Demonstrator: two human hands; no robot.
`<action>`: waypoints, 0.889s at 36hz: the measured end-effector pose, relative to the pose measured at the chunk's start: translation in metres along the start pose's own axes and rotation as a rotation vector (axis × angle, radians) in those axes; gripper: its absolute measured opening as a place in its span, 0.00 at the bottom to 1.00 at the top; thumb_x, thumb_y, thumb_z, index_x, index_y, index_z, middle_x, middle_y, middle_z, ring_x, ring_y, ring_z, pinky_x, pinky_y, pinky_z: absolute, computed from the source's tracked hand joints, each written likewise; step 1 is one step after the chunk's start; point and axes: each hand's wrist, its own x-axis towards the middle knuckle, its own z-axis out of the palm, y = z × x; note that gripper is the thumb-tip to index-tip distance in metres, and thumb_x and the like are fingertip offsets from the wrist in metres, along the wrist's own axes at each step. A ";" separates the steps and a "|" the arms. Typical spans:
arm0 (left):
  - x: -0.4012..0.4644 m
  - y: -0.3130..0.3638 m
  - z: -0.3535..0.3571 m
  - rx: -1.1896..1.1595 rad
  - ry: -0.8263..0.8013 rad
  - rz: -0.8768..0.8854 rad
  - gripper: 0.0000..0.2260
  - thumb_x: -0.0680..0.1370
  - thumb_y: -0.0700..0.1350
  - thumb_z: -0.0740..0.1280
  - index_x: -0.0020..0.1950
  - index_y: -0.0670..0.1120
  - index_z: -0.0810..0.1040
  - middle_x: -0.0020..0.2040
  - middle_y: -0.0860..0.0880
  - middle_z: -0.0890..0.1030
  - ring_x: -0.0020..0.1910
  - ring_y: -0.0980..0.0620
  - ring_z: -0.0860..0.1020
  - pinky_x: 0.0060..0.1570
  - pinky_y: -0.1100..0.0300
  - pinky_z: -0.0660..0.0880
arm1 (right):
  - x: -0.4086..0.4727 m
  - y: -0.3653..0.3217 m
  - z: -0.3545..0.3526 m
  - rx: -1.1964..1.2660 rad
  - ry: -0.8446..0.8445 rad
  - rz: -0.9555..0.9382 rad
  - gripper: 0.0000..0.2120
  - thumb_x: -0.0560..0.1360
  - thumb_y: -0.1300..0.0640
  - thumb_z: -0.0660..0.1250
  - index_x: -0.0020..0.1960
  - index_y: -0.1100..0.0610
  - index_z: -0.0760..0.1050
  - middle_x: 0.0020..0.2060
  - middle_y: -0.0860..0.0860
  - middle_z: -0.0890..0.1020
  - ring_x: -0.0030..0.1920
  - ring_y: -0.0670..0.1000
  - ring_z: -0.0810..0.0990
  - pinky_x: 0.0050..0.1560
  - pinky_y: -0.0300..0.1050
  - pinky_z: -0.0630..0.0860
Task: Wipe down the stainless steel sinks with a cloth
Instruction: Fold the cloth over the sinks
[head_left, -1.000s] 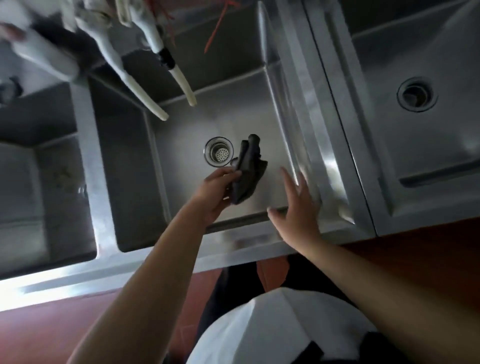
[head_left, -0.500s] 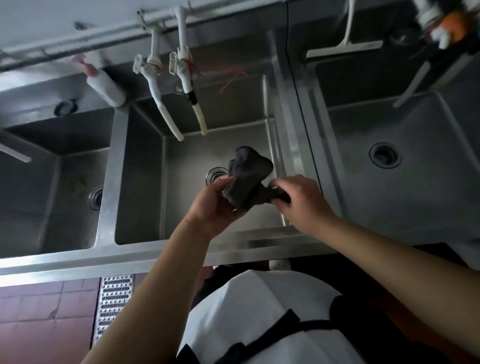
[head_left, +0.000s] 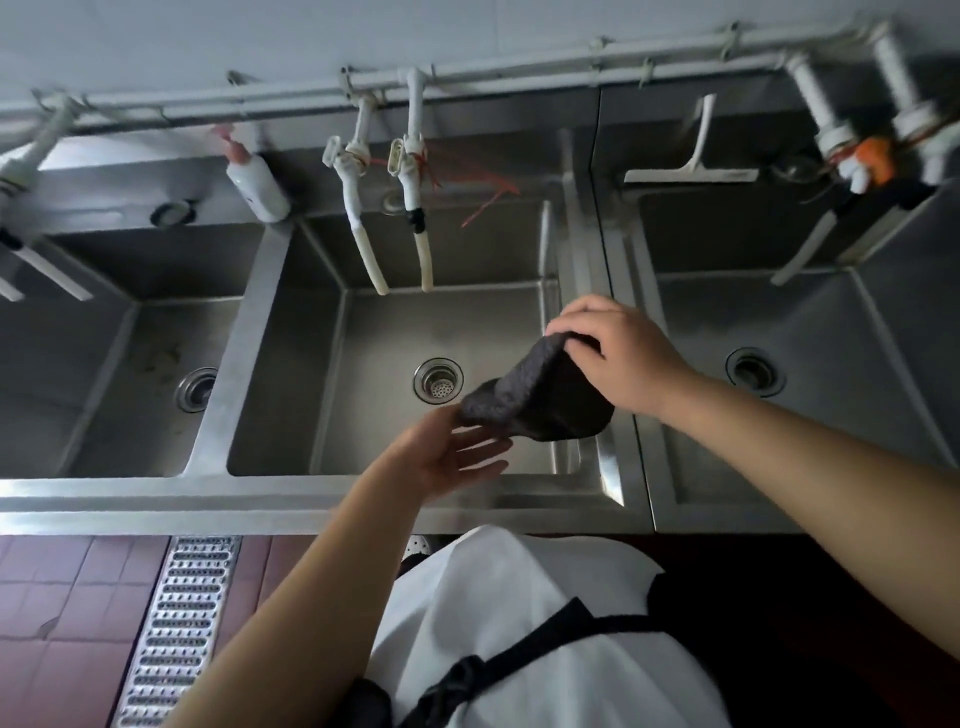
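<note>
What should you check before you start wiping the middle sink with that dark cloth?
1. Cloth held: ok, the right hand pinches its top edge.
2. Left hand ready: ok, open under the cloth's lower edge, no grip.
3. Cloth opened flat: not ok, it hangs folded above the sink.
4. Middle sink free of dishes: ok, only the drain shows.
5. Taps off: ok, no water seen running.
6. Cloth damp: cannot tell.

left sink (head_left: 62, 364) cut off at frame edge, cloth (head_left: 540, 400) hiding right-hand fingertips
</note>
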 end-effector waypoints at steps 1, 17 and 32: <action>0.000 0.000 0.002 -0.001 -0.003 0.004 0.08 0.81 0.44 0.61 0.53 0.43 0.80 0.50 0.43 0.84 0.45 0.46 0.86 0.38 0.51 0.82 | 0.003 0.000 -0.003 0.000 -0.026 -0.007 0.12 0.78 0.65 0.64 0.56 0.56 0.83 0.53 0.50 0.82 0.52 0.50 0.79 0.56 0.43 0.73; 0.005 -0.014 0.066 1.160 0.422 0.984 0.52 0.63 0.70 0.73 0.78 0.63 0.46 0.80 0.51 0.53 0.78 0.49 0.53 0.75 0.43 0.49 | 0.037 0.003 -0.050 0.019 -0.090 0.113 0.10 0.77 0.62 0.66 0.54 0.53 0.84 0.48 0.46 0.84 0.53 0.47 0.80 0.56 0.41 0.72; 0.003 0.057 0.041 1.384 0.031 0.958 0.13 0.75 0.43 0.73 0.52 0.61 0.84 0.42 0.63 0.82 0.43 0.65 0.79 0.45 0.68 0.71 | -0.008 0.046 -0.079 -0.119 -0.617 0.314 0.12 0.69 0.62 0.74 0.46 0.46 0.82 0.39 0.45 0.83 0.42 0.48 0.82 0.45 0.48 0.80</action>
